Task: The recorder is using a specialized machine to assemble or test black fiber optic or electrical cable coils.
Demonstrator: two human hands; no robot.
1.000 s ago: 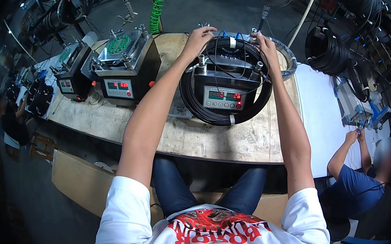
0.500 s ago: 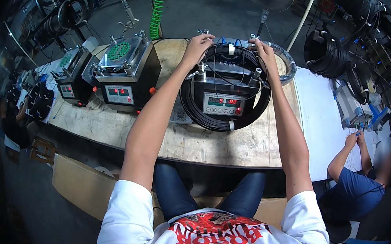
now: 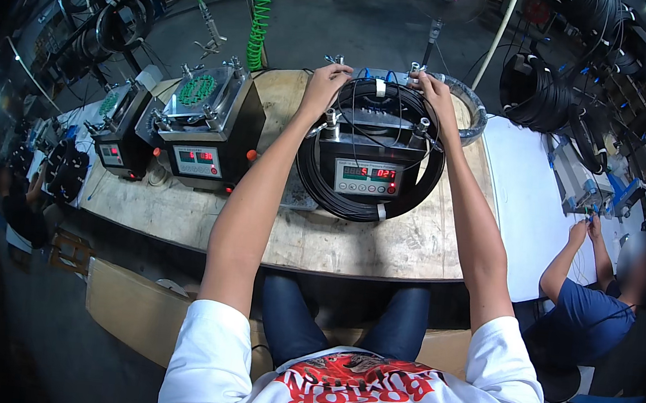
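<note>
On the bench in front of me stands a black machine with a lit digital display. A coil of black cable hangs around it, bound with white tape. My left hand pinches the wing nut on the far left corner post. On the far right post, my right hand has its fingers closed at another wing nut. The near corner clamps stand untouched between my forearms. Thin black leads and blue connectors lie over the metal top plate, partly hidden by the coil.
Two similar machines with green rings of small parts on top stand to the left. A green coiled air hose hangs beyond them. At right, a person in a blue shirt works at a white table. Black cable coils hang behind.
The view has shifted slightly. My hands stay at the two far wing nuts, with a small change in the fingers. The display readings differ, and the person at right has moved a little.
</note>
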